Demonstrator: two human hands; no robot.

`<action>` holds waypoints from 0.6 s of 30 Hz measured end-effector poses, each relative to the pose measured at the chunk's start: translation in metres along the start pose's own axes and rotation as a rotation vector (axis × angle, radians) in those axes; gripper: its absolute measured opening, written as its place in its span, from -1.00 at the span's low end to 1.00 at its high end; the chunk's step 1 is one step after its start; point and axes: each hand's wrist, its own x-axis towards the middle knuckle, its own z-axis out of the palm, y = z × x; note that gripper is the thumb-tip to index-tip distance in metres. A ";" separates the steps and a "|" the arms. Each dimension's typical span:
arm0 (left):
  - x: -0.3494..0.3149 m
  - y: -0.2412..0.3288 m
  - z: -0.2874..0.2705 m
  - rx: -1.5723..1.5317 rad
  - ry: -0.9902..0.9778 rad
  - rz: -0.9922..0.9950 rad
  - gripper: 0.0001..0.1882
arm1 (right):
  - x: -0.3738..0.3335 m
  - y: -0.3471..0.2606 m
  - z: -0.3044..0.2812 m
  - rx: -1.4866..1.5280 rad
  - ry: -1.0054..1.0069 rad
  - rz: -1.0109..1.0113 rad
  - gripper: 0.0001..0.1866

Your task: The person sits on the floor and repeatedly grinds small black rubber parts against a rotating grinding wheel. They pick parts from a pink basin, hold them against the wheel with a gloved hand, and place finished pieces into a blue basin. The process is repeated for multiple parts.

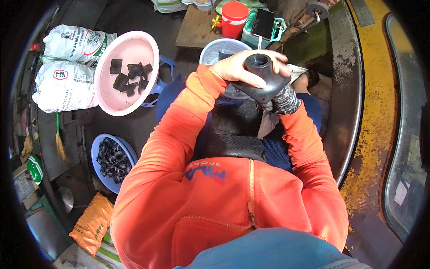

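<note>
A black, smooth part [268,85], apparently moulded rubber, is held up in front of me. It has a wide flared base and a hollow round neck pointing upward. My bare left hand [237,67] wraps around the neck, thumb on the near side and fingers on the far side. My right hand [286,100], in a grey knitted glove, closes against the lower right edge of the base. Most of its fingers are hidden under the part. A pale rag or paper [268,124] hangs below the gloved hand. Behind my left hand stands a light blue basket [210,51], partly covered.
At left, a pink basin [104,89] holds several flat black pieces, beside white sacks [62,85]. Below it, a blue basin [95,154] is full of small black parts. A red jug [234,18] and a phone [263,23] sit ahead. Yellow rusty metal [371,112] borders the right.
</note>
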 end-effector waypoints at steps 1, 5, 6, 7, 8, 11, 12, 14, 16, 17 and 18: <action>0.000 0.004 -0.001 0.130 0.127 -0.033 -0.46 | 0.005 -0.006 -0.005 -0.225 0.011 -0.155 -0.60; 0.005 0.003 0.017 0.303 0.443 -0.039 -0.40 | 0.013 -0.022 -0.007 -0.502 0.107 -0.407 -0.63; 0.008 -0.003 0.026 0.419 0.559 0.009 -0.47 | 0.010 -0.023 -0.003 -0.479 0.102 -0.321 -0.59; 0.010 -0.007 0.031 0.429 0.644 0.085 -0.50 | 0.009 -0.024 0.001 -0.294 0.120 -0.207 -0.55; 0.011 -0.011 0.037 0.450 0.722 0.071 -0.53 | 0.006 -0.025 0.006 -0.199 0.171 -0.154 -0.58; 0.007 -0.014 0.037 0.807 0.732 0.221 -0.57 | 0.000 -0.033 0.013 -0.365 0.289 -0.378 -0.67; 0.005 -0.014 0.036 0.767 0.688 0.221 -0.58 | 0.001 -0.037 0.011 -0.418 0.290 -0.397 -0.66; 0.002 -0.011 0.034 0.658 0.646 0.261 -0.59 | -0.003 -0.047 0.009 -0.426 0.155 -0.345 -0.52; 0.000 -0.008 0.031 0.597 0.598 0.270 -0.60 | -0.003 -0.056 0.005 -0.473 0.037 -0.391 -0.46; -0.001 -0.007 0.029 0.568 0.583 0.290 -0.60 | -0.003 -0.060 0.005 -0.407 0.015 -0.367 -0.47; -0.001 -0.006 0.028 0.542 0.571 0.306 -0.60 | -0.004 -0.064 0.004 -0.376 -0.024 -0.303 -0.48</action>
